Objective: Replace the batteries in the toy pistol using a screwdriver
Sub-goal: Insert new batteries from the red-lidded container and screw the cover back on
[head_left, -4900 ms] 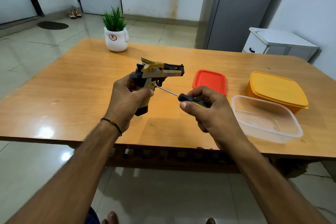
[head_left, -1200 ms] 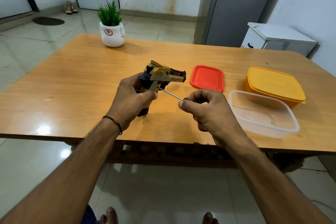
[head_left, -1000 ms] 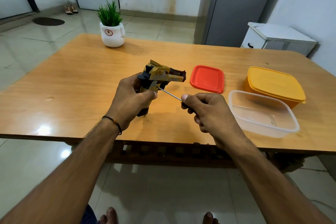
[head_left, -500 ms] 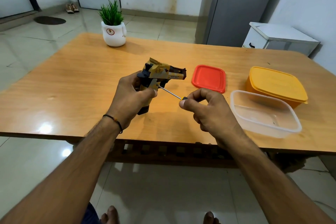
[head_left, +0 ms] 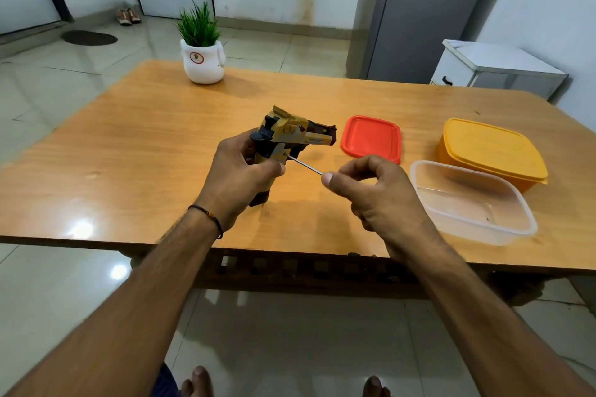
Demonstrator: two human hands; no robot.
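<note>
1. Grips the toy pistol [head_left: 290, 138] by its handle with the left hand [head_left: 238, 177], fingers curled round it, muzzle to the right, over the middle of the table [head_left: 145, 145]; cannot tell whether the butt touches the wood.
2. Pinches the screwdriver [head_left: 304, 164] in the right hand [head_left: 377, 193], thumb and bent fingers closed on the hidden handle, bare metal shaft slanting up-left, tip against the side of the pistol's handle.
3. Bears small dark marks on the tan pistol body, too small to read.
4. Carries a round red-ringed emblem on the white plant pot [head_left: 203, 64] at the table's far left, green blades upright; lettering not legible.
5. Wears a thin dark band [head_left: 209, 216] on the left wrist.
6. To the right on the glossy wood: a red lid [head_left: 371, 138] lying flat, a yellow container [head_left: 490, 151] with its lid on, a clear container [head_left: 477, 229] uncovered, just beside the right hand.
7. Reflects a bright light patch near the front left edge.
8. Beyond: pale shiny floor tiles [head_left: 48, 90], white walls, a tall grey cabinet [head_left: 419, 10], a low white cabinet [head_left: 496, 71], a pair of shoes [head_left: 129, 16] and a dark mat [head_left: 88, 38] by the far doors.
</note>
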